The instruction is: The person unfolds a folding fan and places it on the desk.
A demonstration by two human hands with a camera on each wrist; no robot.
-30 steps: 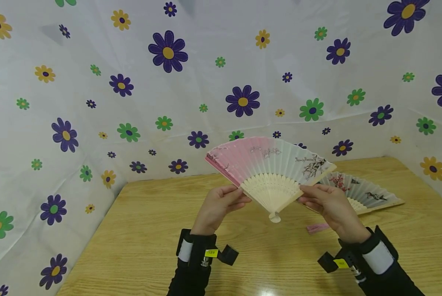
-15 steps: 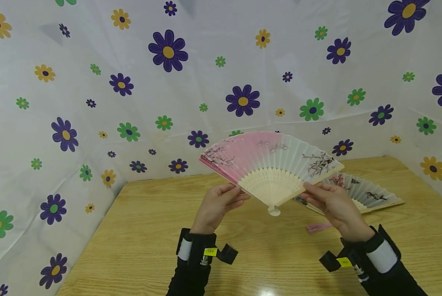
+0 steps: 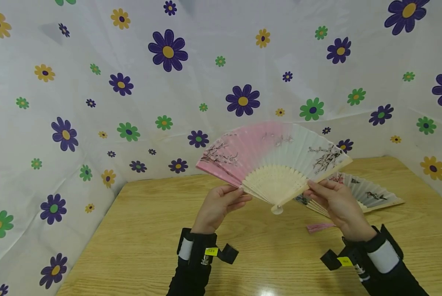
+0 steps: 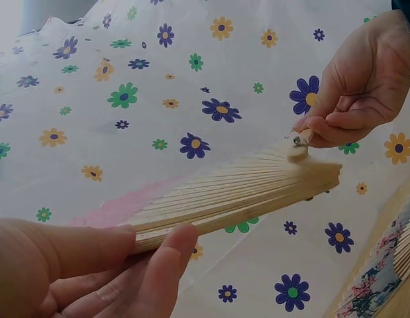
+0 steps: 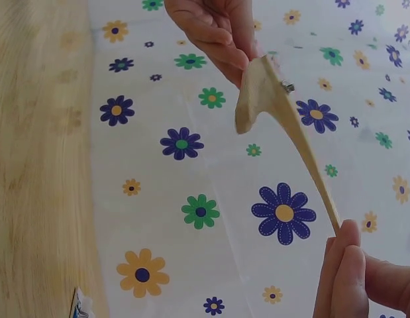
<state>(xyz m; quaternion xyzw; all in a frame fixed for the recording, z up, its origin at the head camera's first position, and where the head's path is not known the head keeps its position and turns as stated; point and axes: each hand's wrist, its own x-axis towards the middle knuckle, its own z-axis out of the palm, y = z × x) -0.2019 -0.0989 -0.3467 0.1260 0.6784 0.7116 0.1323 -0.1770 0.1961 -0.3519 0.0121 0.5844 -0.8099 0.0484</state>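
Observation:
A folding fan (image 3: 265, 156) with a pink-to-white leaf, blossom prints and pale slatted ribs is spread above the table. My left hand (image 3: 218, 207) pinches its pink outer edge between thumb and fingers. On the opposite side, my right hand (image 3: 337, 207) pinches the pale outer guard. The rivet end points down between the two hands. In the left wrist view, the ribs (image 4: 244, 192) fan out from the left fingers toward the rivet. The right wrist view has the fan's guard (image 5: 301, 146) nearly edge-on, running down to the right fingertips.
A second open fan (image 3: 376, 195), whitish with red and dark prints, lies on the wooden table (image 3: 150, 238) behind my right hand, partly covered by it. A pink tassel (image 3: 318, 227) lies beside it. A flower-printed white cloth (image 3: 206, 82) hangs around the table's back and sides.
The held fan has spread wider and risen a little, showing more of its pink side. My right hand has shifted slightly to the right; the left has barely moved.

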